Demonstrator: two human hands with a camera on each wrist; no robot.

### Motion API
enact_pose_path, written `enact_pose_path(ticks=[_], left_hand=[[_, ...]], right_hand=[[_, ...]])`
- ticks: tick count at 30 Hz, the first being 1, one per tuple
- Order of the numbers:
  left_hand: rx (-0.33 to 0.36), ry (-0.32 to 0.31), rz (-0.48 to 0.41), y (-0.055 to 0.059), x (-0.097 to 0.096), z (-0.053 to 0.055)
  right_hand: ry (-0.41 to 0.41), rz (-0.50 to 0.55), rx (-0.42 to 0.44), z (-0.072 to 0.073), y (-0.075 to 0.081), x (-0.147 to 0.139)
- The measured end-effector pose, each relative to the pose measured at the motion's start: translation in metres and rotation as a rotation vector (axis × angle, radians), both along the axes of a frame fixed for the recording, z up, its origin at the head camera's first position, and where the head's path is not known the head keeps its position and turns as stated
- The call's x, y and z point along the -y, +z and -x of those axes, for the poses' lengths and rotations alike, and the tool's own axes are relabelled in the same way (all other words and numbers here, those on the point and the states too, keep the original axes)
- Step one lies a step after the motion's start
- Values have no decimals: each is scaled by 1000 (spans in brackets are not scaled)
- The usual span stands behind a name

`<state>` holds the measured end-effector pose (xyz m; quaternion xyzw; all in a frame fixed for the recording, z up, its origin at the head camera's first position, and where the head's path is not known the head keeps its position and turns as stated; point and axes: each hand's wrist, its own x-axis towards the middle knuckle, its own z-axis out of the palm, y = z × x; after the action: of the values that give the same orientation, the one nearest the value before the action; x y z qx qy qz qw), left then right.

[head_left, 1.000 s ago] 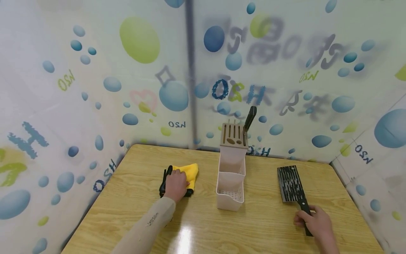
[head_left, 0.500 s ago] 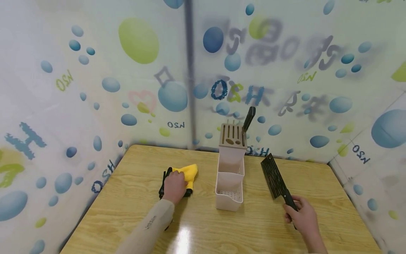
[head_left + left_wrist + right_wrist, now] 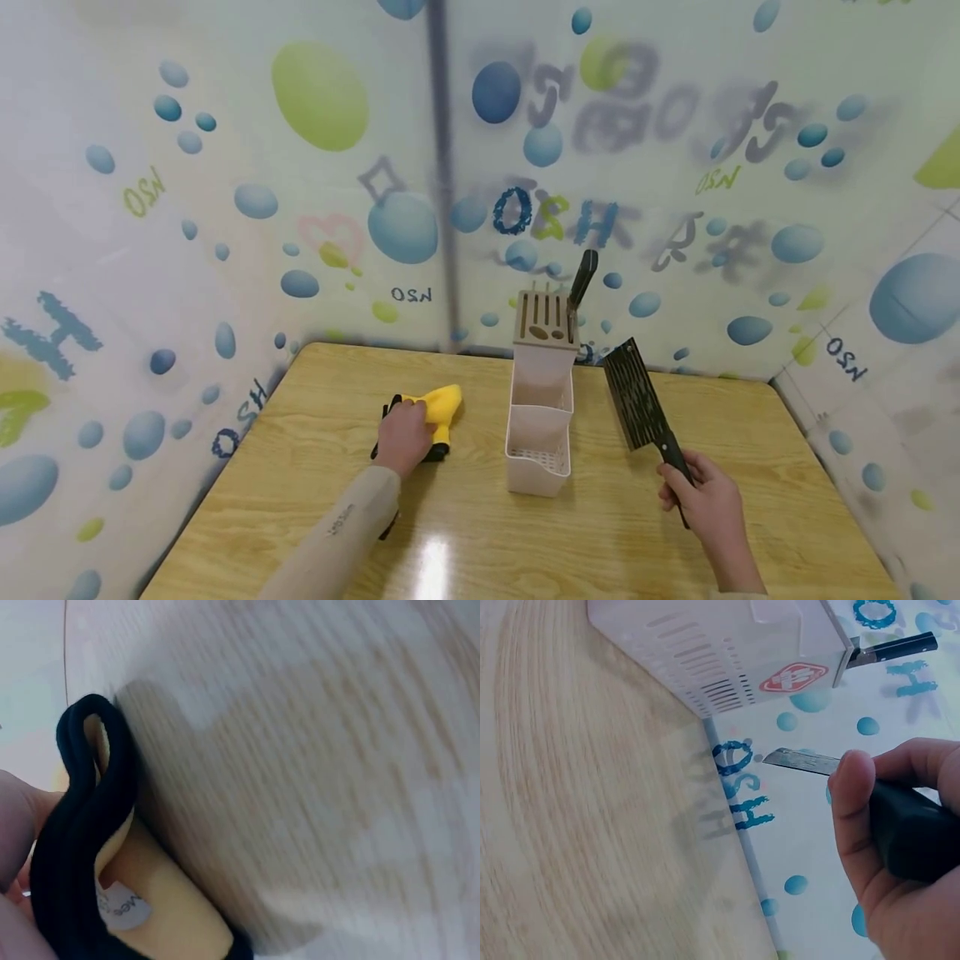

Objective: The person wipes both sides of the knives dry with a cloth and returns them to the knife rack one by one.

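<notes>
My right hand (image 3: 712, 500) grips the black handle of a cleaver (image 3: 636, 396). The dark, streaked blade tilts toward the upper left, right of the knife holder (image 3: 538, 479). The right wrist view shows fingers curled round the handle (image 3: 915, 829), with the blade seen nearly edge-on. At the left, my left hand (image 3: 405, 435) holds a yellow cloth item with black edging (image 3: 444, 406), partly hidden beneath the hand. Up close, its folded black edge (image 3: 56, 877) and a small white label (image 3: 124, 906) show in the left wrist view.
The pale holder has a slotted top and two open compartments in front. A black-handled knife (image 3: 583, 279) stands in its top right slot. A dark strip (image 3: 388, 527) shows beside the left sleeve. Patterned walls (image 3: 337, 208) border the wooden table (image 3: 480, 550).
My right hand has carried the cleaver left and up toward the holder, its blade tilting further left. The left hand has stayed on the yellow cloth. The head view has shifted slightly right.
</notes>
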<state>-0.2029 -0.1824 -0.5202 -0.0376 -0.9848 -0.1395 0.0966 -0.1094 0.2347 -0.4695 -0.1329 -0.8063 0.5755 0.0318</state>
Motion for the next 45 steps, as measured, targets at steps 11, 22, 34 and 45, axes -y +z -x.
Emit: enact_pose_path(ticks=[11,22,34,45], left_hand=[[-17,5,-105,10,4,-1],[-178,-38,-218,27,-1,0],[-282,-105,-309,63,-18,-7],[-424,-237,-312,102,-45,-19]], right_hand=[[3,70,-57,-2,9,8],[30,135,-136,-7,18,15],[48,237,-190,-19,31,20],[125,296,-294,-28,36,25]])
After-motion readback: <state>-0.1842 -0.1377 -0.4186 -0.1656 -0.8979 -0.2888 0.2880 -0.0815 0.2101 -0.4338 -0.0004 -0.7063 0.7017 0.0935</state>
